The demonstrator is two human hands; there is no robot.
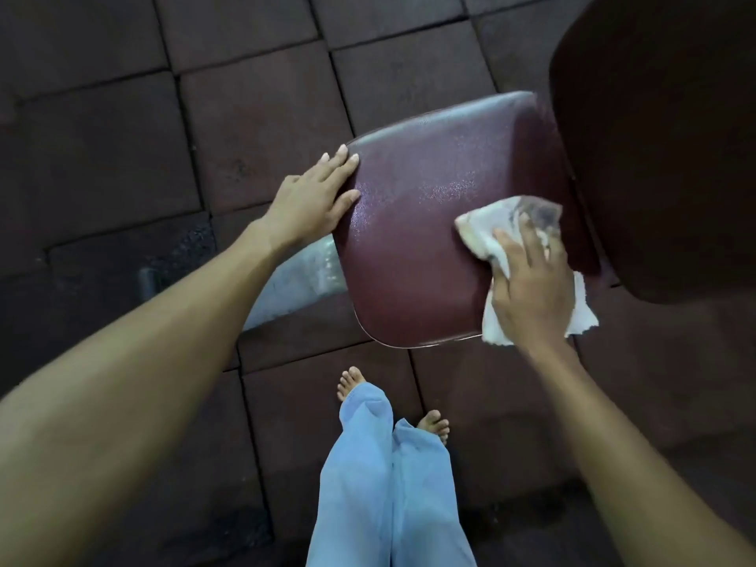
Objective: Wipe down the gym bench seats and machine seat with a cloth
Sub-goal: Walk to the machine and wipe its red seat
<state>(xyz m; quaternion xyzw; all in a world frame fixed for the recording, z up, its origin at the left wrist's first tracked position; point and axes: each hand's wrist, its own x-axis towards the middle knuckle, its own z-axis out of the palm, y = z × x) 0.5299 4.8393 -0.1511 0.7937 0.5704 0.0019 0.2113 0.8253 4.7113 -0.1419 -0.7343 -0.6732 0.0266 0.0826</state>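
Observation:
A dark red padded seat (425, 223) fills the middle of the view, its vinyl surface shiny in patches. My left hand (315, 198) rests flat on the seat's left edge, fingers straight. My right hand (532, 288) presses a crumpled white cloth (503, 227) onto the seat's right side, fingers spread over it. Part of the cloth hangs past the seat's near right corner. A larger dark red back pad (662, 137) rises at the upper right, right next to the seat.
A grey metal frame bar (294, 284) runs under the seat to the lower left. Dark rubber floor tiles (122, 137) surround the bench. My legs in light blue trousers (384, 484) and bare feet stand just in front of the seat.

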